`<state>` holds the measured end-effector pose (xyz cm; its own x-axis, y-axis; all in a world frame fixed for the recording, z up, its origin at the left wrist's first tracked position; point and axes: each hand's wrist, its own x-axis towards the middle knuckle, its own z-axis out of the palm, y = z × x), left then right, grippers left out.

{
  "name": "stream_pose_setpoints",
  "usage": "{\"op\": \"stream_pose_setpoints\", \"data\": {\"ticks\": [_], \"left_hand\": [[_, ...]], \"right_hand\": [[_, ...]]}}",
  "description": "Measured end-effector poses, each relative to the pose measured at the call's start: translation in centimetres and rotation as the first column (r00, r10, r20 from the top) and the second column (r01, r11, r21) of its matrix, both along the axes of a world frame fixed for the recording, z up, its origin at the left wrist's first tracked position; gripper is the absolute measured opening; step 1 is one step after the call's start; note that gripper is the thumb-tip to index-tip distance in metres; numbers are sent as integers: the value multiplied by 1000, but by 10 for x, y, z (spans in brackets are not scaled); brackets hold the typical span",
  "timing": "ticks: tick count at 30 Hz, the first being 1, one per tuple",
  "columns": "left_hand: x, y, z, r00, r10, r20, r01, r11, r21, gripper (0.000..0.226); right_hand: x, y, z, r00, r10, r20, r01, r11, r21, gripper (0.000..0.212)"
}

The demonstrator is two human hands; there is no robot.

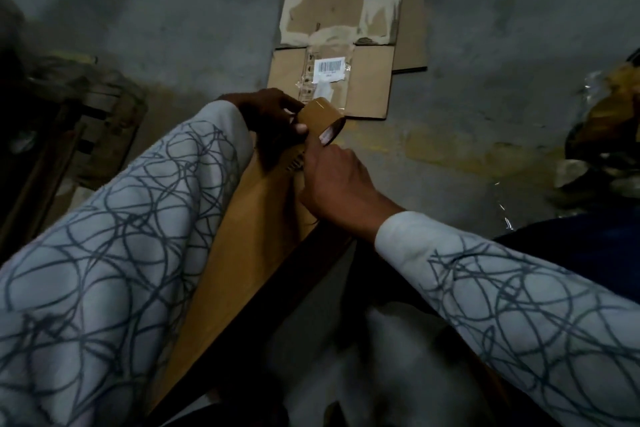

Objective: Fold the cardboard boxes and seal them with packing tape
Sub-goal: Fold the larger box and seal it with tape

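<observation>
Head view, dim light, some blur.

Cardboard box (242, 236): brown, lies across the lap, long face up, far end pointing away from the person. Dark strip runs along its right edge.

Tape roll (320, 116): brown packing tape, standing on edge at the far end of the box, touching it.

Left hand (266, 114): at the far end of the box, fingers curled round the roll from the left, thumb against its side. Firm grip on the roll.

Right hand (332, 180): rests on the box just behind the roll, forefinger stretched to the roll's lower rim. Cannot tell whether it pinches tape or only presses.

Both sleeves white with grey scribble pattern.

Concrete floor (485, 45): flattened cardboard (332, 24) lies beyond the hands, torn paper patches on it, barcode label (329, 69) on its near flap
</observation>
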<state>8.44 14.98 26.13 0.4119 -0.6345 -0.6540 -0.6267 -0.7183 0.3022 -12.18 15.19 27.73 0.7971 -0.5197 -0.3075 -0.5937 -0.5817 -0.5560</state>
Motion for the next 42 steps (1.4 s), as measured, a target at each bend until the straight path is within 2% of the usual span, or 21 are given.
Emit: {"op": "stream_pose_setpoints", "data": {"ticks": [3,4,8,12,17,21,24,28,29,32,33,36,39,42], "left_hand": [[-4,5,6,990,91,-104,-96,994,-43,30],[-6,7,9,987,113,-112,-120,991,-62,29],[-20,6,21,965,163,-206,-184,979,-86,50],[-35,6,17,962,167,-217,-208,961,-181,45],[-40,8,10,887,324,-329,-406,888,-218,40],[-38,-2,4,899,383,-214,-419,894,-158,36],[-35,-6,1,884,423,-200,-451,883,-127,33],[-31,-4,3,850,461,-254,-499,860,-109,29],[-30,-3,3,855,450,-257,-490,864,-116,29],[-27,-4,5,859,408,-309,-447,893,-62,25],[-27,-4,5,850,406,-336,-445,894,-45,28],[-25,-4,7,801,458,-387,-511,859,-41,41],[-24,-1,5,769,483,-419,-551,833,-50,47],[-22,2,4,745,499,-443,-581,812,-63,50]], "right_hand": [[-1,5,-4,999,-27,37,28,999,-31,47],[-1,6,-5,998,-34,45,36,999,-34,44],[1,9,-7,995,-65,77,67,998,-18,40],[1,11,-9,994,-84,75,85,996,-10,37],[2,11,-11,995,-77,63,81,995,-51,41],[-2,6,-10,997,-56,54,60,996,-68,56],[-12,-2,-3,996,-46,74,53,993,-104,54],[-20,-16,15,973,-195,125,192,981,36,27],[-22,-18,20,971,-204,124,192,976,103,29],[-29,-24,35,973,-196,119,147,931,335,57],[-30,-25,38,969,-214,125,157,921,358,56],[-29,-31,29,953,-268,141,230,944,239,35],[-27,-34,16,935,-307,180,265,937,226,11],[-26,-34,8,923,-325,208,292,940,173,20]]}}
